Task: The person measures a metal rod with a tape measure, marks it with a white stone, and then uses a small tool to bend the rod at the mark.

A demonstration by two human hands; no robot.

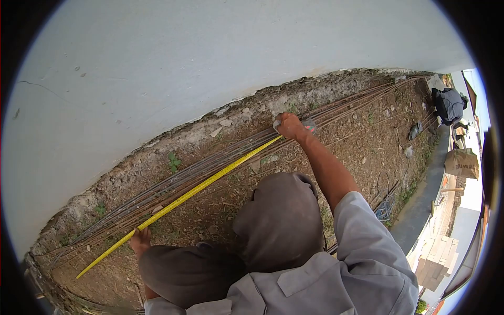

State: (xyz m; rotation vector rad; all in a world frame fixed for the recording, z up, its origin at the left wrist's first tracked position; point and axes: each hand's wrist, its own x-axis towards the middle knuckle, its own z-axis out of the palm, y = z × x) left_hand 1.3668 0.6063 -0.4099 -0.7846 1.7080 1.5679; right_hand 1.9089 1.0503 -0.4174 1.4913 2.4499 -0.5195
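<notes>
A yellow measuring tape is stretched out beside a long bundle of thin metal rods lying on the soil. My left hand pinches the tape near its lower left end, fingers closed on it. Further up, my right hand is closed at the other end of the tape, above the rods. A light piece shows by its fingers, and part of a rounded case with red and teal shows behind the wrist.
A pale wall runs along the far side of the rods. Small stones lie at its foot. At the right are a dark backpack, a paper bag, blue cord and stacked blocks.
</notes>
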